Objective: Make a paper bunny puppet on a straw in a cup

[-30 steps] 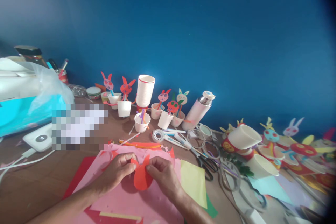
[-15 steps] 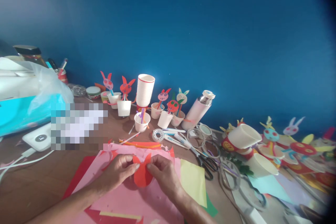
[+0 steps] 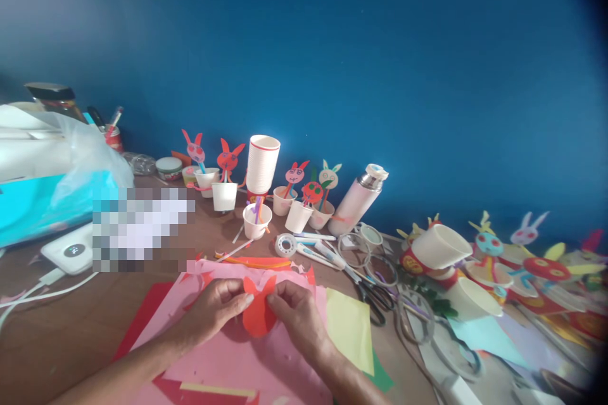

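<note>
Between my two hands is a red paper rabbit head cutout point(image 3: 259, 317), a rounded shape with two pointed ears at its top. My left hand point(image 3: 222, 305) pinches its upper left edge between thumb and fingers. On the other side, my right hand point(image 3: 295, 307) pinches the upper right edge the same way. The cutout is held just above a pink paper sheet point(image 3: 213, 361) strewn with small scraps. Red paper lies under the pink sheet, and a yellow paper sheet point(image 3: 349, 329) is to the right.
Paper cups with rabbit-head figures, such as a white cup point(image 3: 225, 196), stand along the wall near a cup stack point(image 3: 263, 164) and a thermos point(image 3: 357, 202). Scissors point(image 3: 373, 304), pens and a tape roll point(image 3: 285, 245) lie behind the paper. At left are a power bank point(image 3: 71, 252) and plastic bag.
The cutout's ears now show more fully above the fingertips, the left one especially. Both hands stay in almost the same place.
</note>
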A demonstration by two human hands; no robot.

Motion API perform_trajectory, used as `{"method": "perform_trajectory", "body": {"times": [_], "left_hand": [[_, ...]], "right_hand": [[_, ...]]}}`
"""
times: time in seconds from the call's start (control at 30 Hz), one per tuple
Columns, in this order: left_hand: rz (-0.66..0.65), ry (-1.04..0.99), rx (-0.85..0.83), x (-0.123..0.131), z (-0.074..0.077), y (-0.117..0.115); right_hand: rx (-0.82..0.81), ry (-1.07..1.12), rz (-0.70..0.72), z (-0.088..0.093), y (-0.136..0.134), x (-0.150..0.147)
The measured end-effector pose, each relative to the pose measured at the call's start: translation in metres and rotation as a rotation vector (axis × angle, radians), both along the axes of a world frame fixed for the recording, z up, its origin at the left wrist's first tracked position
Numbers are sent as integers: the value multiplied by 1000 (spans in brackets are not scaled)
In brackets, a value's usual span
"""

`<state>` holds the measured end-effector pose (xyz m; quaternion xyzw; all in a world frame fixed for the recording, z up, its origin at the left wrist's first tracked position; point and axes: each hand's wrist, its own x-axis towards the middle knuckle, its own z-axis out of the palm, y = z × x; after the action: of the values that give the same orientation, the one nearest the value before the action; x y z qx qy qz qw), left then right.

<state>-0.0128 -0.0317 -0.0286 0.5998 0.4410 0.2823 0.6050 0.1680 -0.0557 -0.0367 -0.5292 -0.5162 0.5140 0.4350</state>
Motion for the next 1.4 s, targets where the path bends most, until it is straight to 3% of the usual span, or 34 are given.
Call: {"method": "perform_trajectory", "body": {"times": [0.43, 0.87, 1.0, 1.17, 1.4], "left_hand": [[-59, 19, 80, -2, -13, 6], [-34, 33, 69, 0, -9, 5], [34, -2, 29, 2, -9, 5], [225, -8, 131, -1, -14, 4], [26, -4, 246, 8, -2, -12]], "right_hand": [[-10, 3, 12, -1, -1, 0], [4, -25, 6, 0, -1, -2], [83, -117, -60, 1, 1, 1], [226, -268, -170, 5, 3, 6], [480, -478, -177, 6, -1, 5]]}}
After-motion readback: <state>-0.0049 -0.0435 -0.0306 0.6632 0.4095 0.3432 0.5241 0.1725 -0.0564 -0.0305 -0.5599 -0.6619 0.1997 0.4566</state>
